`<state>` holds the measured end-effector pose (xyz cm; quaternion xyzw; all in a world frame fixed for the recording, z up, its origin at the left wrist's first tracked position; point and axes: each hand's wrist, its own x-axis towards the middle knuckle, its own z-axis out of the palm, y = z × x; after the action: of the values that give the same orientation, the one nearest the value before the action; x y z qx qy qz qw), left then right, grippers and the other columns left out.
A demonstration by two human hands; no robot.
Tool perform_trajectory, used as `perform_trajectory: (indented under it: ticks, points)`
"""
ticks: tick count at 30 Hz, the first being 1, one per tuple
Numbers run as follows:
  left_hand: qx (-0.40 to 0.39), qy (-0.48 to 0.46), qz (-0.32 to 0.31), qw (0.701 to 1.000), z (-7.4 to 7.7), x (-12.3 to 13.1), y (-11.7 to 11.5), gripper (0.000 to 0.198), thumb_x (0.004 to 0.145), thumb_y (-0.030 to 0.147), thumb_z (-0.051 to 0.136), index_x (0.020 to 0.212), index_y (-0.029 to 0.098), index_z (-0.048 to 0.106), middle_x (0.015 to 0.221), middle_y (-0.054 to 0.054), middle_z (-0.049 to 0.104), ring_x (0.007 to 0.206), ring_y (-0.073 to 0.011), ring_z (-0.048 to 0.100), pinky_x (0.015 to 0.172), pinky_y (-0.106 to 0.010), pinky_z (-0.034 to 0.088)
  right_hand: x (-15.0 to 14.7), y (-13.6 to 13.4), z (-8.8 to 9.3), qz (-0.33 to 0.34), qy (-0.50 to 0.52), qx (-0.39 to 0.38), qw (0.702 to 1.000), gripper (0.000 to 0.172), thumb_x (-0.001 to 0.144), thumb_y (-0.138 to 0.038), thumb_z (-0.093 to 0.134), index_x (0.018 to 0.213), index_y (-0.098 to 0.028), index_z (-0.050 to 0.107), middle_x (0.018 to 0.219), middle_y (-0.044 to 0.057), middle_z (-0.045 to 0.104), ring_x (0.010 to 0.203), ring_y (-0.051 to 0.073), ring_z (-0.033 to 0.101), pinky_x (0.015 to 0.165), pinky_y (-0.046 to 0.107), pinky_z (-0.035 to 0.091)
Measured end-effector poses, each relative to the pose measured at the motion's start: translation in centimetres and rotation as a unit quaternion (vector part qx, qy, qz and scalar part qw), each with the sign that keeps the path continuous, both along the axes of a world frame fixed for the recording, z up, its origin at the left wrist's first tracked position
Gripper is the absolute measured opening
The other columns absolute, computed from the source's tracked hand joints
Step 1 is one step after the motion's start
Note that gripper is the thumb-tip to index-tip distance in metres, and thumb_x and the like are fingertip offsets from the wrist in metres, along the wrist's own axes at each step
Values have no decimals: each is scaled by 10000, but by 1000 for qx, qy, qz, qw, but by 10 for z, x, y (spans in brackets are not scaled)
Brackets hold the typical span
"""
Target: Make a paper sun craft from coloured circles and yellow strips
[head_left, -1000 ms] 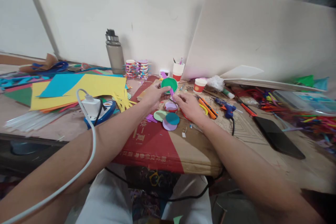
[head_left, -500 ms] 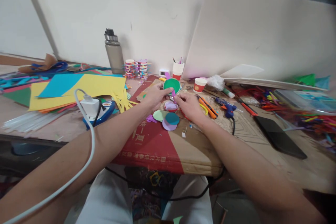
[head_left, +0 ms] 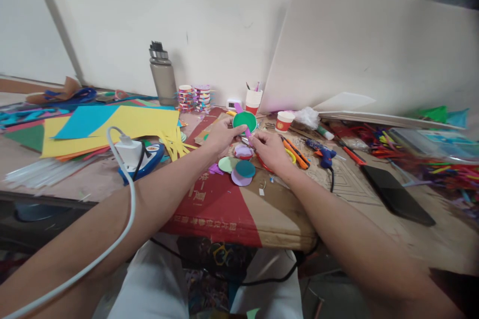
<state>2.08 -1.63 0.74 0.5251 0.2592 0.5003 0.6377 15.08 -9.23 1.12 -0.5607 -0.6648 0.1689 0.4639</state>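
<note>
A round green disc with a pale rim [head_left: 244, 119] is held up over the cardboard, its left edge between the thumb and fingers of my left hand [head_left: 220, 138]. A purple paper strip [head_left: 247, 132] hangs from its near edge, and another purple tab sticks out at the far edge. My right hand [head_left: 272, 150] pinches the lower end of the near strip. Below the hands sits a small lilac-topped piece [head_left: 243, 151]. Nearer me lie a light green paper disc [head_left: 226, 164], a teal disc [head_left: 246, 169] and a lilac disc [head_left: 239, 180], partly overlapping.
To the right are orange-handled cutters [head_left: 298, 153], a blue glue gun [head_left: 326, 155], a paper cup [head_left: 284, 122] and a black phone [head_left: 398, 194]. Coloured sheets [head_left: 145, 122] and a white plug [head_left: 129, 152] lie left. A bottle [head_left: 163, 77] stands behind. A white cable crosses my left arm.
My right fingertips have shifted slightly up the near purple strip and cover more of it. The green disc and my left hand stay in place.
</note>
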Motion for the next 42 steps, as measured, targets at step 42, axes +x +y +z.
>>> perform_trajectory:
  ticks: [42]
  points:
    - [169, 198, -37, 965, -1, -11, 3, 313, 735, 333, 647, 986, 148, 634, 863, -36, 657, 684, -129, 557, 627, -248, 434, 16, 15, -16, 1, 72, 7, 997, 256, 814, -425, 519, 775, -186, 604, 684, -9, 588, 634, 147, 493, 622, 284, 389]
